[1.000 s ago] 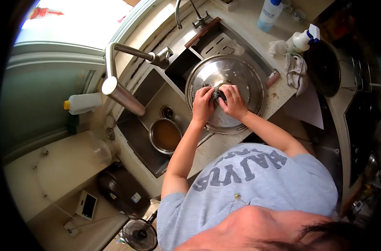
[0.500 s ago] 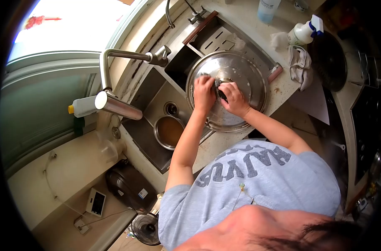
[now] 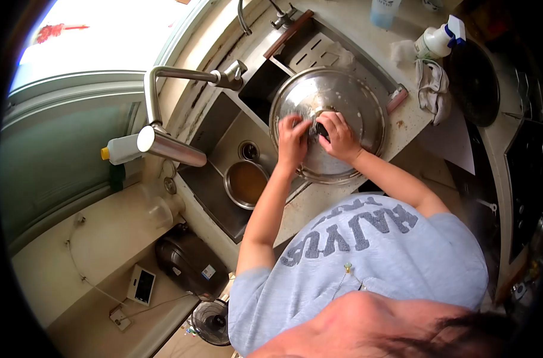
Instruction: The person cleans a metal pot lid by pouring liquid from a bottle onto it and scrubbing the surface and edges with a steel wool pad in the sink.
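Note:
A large round metal lid (image 3: pixel 358 98), wet with some whitish spots, lies over the right part of the sink. My right hand (image 3: pixel 339 137) is closed around the dark knob (image 3: pixel 323 132) at its middle. My left hand (image 3: pixel 292 143) is on the lid's left half, fingers curled and somewhat blurred. It holds a grey steel wool scrubber, mostly hidden by the fingers, against the lid close to the knob.
A metal bowl of brownish liquid (image 3: pixel 247 184) sits in the left sink basin (image 3: pixel 209 200) by the drain. The faucet (image 3: pixel 173 149) reaches over that basin. A spray bottle (image 3: pixel 434 43) and a crumpled cloth (image 3: pixel 432 89) are on the right counter.
My left hand has shifted slightly on the lid, its fingers now blurred near the knob. My right hand keeps hold of the knob. The whole view has shifted a little.

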Demonstrator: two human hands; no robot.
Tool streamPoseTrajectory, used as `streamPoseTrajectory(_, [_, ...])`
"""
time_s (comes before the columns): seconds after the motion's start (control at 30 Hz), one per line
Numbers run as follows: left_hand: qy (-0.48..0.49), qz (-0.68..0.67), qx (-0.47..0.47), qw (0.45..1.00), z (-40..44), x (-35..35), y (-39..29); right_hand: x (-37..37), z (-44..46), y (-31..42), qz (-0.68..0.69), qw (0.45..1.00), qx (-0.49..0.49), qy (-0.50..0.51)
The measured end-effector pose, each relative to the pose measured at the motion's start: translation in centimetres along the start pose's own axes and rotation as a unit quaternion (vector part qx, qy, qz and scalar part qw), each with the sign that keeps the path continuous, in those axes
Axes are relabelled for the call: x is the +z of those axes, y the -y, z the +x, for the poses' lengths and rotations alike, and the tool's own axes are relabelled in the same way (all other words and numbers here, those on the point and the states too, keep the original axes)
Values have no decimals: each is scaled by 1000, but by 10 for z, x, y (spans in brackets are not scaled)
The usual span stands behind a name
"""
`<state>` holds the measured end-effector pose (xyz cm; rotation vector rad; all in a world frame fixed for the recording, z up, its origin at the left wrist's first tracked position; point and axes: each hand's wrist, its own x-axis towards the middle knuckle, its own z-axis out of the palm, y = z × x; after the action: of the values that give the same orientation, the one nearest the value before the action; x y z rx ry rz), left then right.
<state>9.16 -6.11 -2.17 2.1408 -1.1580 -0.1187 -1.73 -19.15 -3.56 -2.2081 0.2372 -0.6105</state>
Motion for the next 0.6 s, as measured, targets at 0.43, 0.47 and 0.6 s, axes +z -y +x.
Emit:
streamPoseTrajectory(0.43, [-31,34,-10,999,30,5,14,-1,2,0,-3,1000,-8,-6])
streamPoseTrajectory(0.47, [-51,25,-25,998,32,9,15,-2,0,0,-3,1000,-10,-4])
streamPoseTrajectory(0.6, [-19,1,-39,999,-40,1,-13,-1,1,-1,-17,1000,-15,0])
